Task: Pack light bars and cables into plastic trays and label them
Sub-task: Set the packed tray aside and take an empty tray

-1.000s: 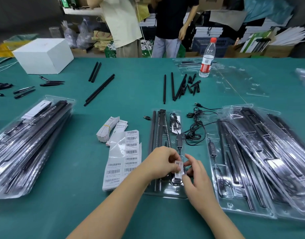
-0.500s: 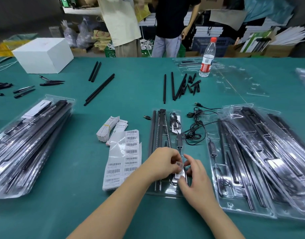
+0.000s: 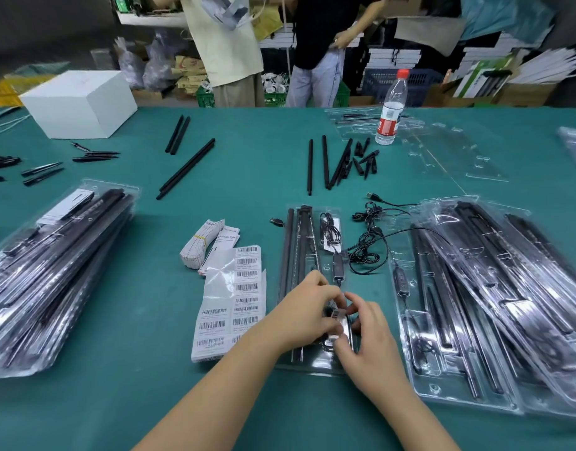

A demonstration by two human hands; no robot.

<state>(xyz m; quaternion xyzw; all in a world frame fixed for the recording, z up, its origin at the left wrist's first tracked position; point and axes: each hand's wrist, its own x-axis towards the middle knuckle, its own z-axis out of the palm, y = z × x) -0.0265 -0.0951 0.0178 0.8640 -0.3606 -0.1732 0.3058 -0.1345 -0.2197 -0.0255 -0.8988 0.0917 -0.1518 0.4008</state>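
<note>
A clear plastic tray lies in front of me on the green table, with black light bars and a coiled cable in it. Over its near end both hands meet on a small barcode label. My left hand pinches the label from the left. My right hand pinches it from the right, its fingers curled over the tray. A sheet of barcode labels lies just left of the tray.
Stacks of packed trays lie at the left and right. Loose cables, loose black bars, a folded leaflet bundle, a water bottle and a white box are on the table. Two people stand behind it.
The label has turned from upright to nearly flat against the tray between my fingers. Both hands have stayed over the tray's near end.
</note>
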